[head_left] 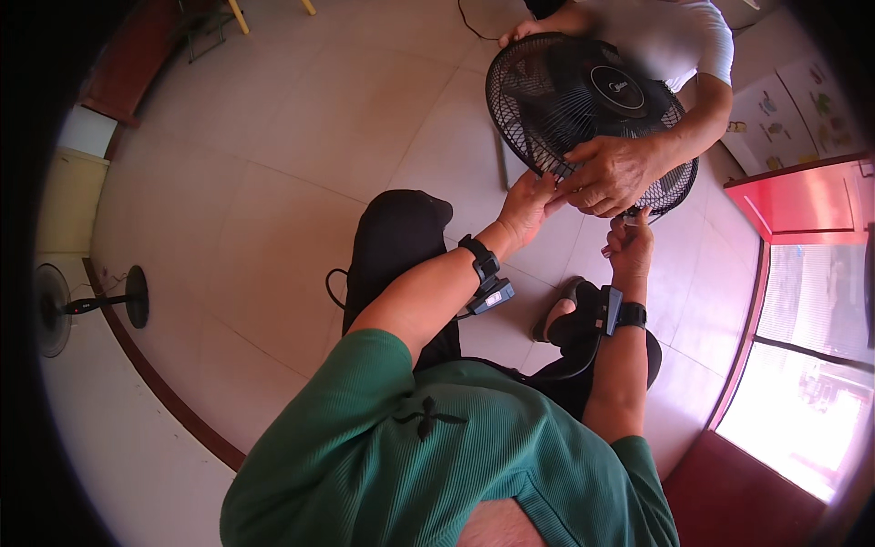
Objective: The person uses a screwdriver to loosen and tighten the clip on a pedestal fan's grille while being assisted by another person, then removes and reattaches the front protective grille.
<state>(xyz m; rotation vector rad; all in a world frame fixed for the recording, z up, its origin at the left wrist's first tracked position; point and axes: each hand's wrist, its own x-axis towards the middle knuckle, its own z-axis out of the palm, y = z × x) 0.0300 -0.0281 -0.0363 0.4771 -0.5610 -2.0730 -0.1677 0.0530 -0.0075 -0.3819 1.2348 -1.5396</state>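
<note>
Overhead: a seated person in a green ribbed shirt (pixel 428 474) looks down at both bare forearms reaching forward to a fan held by a second person.
Fan head: a round black fan cage (pixel 547 100) of thin wire spokes radiating from a smooth circular hub disc (pixel 620 87); it is tilted and held above the floor, in front of the seated person's knees.
Cage texture: fine, closely spaced ribs, open mesh, glossy black finish.
Left hand (pixel 527 208): extended to the lower rim of the cage, fingers laid together and touching the wire edge; whether they pinch the rim cannot be told, since the co-worker's hand overlaps them.
Right hand (pixel 629 246): raised just under the lower rim, fingers curled narrow into a loose fist; a small item may sit in the grip, but it is too small to tell.
Wrist units: a black strap with a small box-shaped device on the left wrist (pixel 485 273) and a similar one on the right wrist (pixel 620 313); a dark cable runs from them.
Co-worker's hand (pixel 612 173): lies flat across the lower front of the cage, touching both the mesh and the left hand's fingertips; a second co-worker's hand (pixel 521 33) grips the top rim.
Floor (pixel 273 164): large pale smooth tiles with thin joints.
Surroundings: a second black fan on a stand (pixel 100 305) lies well apart at the left; a red glossy cabinet (pixel 802 196) stands at the right.
</note>
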